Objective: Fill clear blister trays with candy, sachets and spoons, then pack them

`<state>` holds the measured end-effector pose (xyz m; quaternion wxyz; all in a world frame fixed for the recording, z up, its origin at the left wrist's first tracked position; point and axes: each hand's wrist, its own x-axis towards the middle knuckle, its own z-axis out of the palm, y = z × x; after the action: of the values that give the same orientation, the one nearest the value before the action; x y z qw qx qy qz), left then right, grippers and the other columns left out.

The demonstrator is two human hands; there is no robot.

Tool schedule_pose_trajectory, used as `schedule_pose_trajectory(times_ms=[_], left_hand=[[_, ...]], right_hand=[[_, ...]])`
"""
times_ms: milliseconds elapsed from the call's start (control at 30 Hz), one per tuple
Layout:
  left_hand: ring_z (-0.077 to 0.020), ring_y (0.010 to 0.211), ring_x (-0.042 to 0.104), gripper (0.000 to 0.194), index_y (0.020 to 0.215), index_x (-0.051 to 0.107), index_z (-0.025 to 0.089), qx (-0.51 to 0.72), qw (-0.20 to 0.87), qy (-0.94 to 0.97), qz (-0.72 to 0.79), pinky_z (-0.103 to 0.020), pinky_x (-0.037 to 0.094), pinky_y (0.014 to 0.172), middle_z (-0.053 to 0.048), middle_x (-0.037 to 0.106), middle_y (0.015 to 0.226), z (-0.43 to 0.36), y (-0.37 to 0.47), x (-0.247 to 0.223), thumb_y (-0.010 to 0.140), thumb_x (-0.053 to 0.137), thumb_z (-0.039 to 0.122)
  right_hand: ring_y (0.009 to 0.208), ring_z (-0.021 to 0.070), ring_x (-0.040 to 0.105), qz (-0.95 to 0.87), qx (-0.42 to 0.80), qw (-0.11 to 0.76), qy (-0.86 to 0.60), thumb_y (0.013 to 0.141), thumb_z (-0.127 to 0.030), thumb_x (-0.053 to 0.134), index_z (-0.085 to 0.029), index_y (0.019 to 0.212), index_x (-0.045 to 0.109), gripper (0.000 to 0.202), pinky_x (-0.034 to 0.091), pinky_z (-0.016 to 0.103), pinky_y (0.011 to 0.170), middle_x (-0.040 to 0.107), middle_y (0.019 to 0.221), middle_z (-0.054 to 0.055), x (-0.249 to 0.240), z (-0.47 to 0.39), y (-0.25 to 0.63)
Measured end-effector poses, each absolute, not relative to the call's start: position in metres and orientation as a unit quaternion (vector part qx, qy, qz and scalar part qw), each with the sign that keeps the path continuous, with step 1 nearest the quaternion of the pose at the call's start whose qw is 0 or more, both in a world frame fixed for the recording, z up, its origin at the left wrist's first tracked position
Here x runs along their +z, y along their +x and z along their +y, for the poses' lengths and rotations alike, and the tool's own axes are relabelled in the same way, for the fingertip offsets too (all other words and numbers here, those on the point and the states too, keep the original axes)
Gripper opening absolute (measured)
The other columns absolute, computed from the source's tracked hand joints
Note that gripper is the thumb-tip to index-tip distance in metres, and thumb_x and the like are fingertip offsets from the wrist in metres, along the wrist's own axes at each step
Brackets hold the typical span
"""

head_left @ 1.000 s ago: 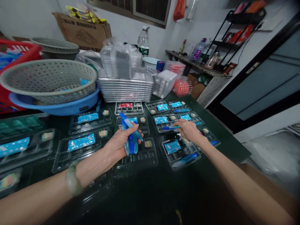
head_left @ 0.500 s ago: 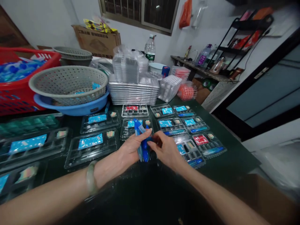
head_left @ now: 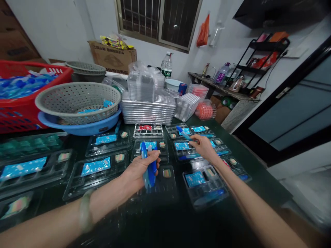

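Observation:
My left hand [head_left: 138, 168] is closed round several blue pens [head_left: 150, 170], held upright above the middle of the table. Between the fingertips of my right hand [head_left: 204, 147] is one blue pen [head_left: 184, 133], its dark blue end pointing up and left, over the trays at the back right. Below it lies a clear tray [head_left: 192, 151] with a blue packet and a pen. Nearer me another clear tray [head_left: 205, 186] holds a blue packet, a striped piece and a blue pen. Beside my left hand sits a tray with a blue packet [head_left: 95, 166].
A grey colander [head_left: 77, 100] rests in a blue basin [head_left: 82, 128], beside a red basket [head_left: 18, 115]. Stacked clear trays [head_left: 148, 108] stand at the back. More filled trays cover the left side; a bottle [head_left: 167, 65] is behind the stacks.
My right hand has parted from my left and moved right and forward with one pen. My left hand keeps the other pens. The view has shifted slightly.

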<state>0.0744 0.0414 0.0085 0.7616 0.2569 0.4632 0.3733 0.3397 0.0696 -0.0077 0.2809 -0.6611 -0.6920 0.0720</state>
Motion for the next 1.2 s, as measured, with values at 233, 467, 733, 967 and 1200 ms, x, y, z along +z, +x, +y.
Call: schedule_pose_trajectory(times_ms=[233, 467, 733, 967, 1200], left_hand=[[-0.0144, 0.061, 0.059, 0.025, 0.086, 0.061, 0.016, 0.398, 0.742, 0.236, 0.485, -0.025, 0.050, 0.050, -0.005, 0.062, 0.077, 0.050, 0.053, 0.013, 0.065, 0.075, 0.019], [-0.0143, 0.059, 0.058, 0.024, 0.088, 0.061, 0.016, 0.419, 0.723, 0.229, 0.499, -0.025, 0.049, 0.048, -0.005, 0.061, 0.077, 0.055, 0.036, 0.010, 0.067, 0.073, 0.017], [-0.0145, 0.059, 0.058, 0.024, 0.086, 0.061, 0.017, 0.417, 0.737, 0.225, 0.482, -0.025, 0.049, 0.048, -0.005, 0.061, 0.077, 0.061, 0.027, -0.001, 0.066, 0.074, 0.018], [-0.0143, 0.059, 0.058, 0.023, 0.085, 0.061, 0.016, 0.410, 0.739, 0.215, 0.489, -0.026, 0.049, 0.049, -0.005, 0.061, 0.076, 0.061, 0.030, 0.002, 0.066, 0.073, 0.018], [-0.0140, 0.059, 0.057, 0.021, 0.085, 0.059, 0.017, 0.422, 0.731, 0.212, 0.493, -0.025, 0.047, 0.049, -0.005, 0.060, 0.076, 0.061, 0.025, 0.004, 0.068, 0.072, 0.018]], right_hand=[[0.084, 0.0191, 0.057, -0.681, -0.016, 0.229, -0.695, 0.080, -0.025, 0.049, -0.020, 0.098, 0.062, 0.023, 0.039, 0.029, 0.072, 0.063, 0.094, 0.006, -0.014, 0.140, 0.378], [0.079, 0.0165, 0.059, -0.748, -0.003, 0.147, -0.647, 0.080, -0.025, 0.051, -0.023, 0.102, 0.059, 0.023, 0.036, 0.023, 0.066, 0.066, 0.087, 0.002, -0.030, 0.171, 0.358], [0.074, 0.0164, 0.059, -0.750, -0.014, 0.101, -0.654, 0.085, -0.031, 0.045, -0.022, 0.103, 0.055, 0.023, 0.032, 0.023, 0.060, 0.065, 0.085, 0.003, -0.032, 0.170, 0.362], [0.082, 0.0162, 0.060, -0.755, -0.024, 0.067, -0.652, 0.085, -0.033, 0.047, -0.025, 0.103, 0.056, 0.021, 0.035, 0.022, 0.064, 0.066, 0.089, 0.001, -0.032, 0.165, 0.364], [0.091, 0.0189, 0.058, -0.738, -0.054, 0.056, -0.671, 0.082, -0.026, 0.051, -0.024, 0.104, 0.061, 0.024, 0.040, 0.025, 0.071, 0.055, 0.111, 0.008, -0.015, 0.188, 0.362]])
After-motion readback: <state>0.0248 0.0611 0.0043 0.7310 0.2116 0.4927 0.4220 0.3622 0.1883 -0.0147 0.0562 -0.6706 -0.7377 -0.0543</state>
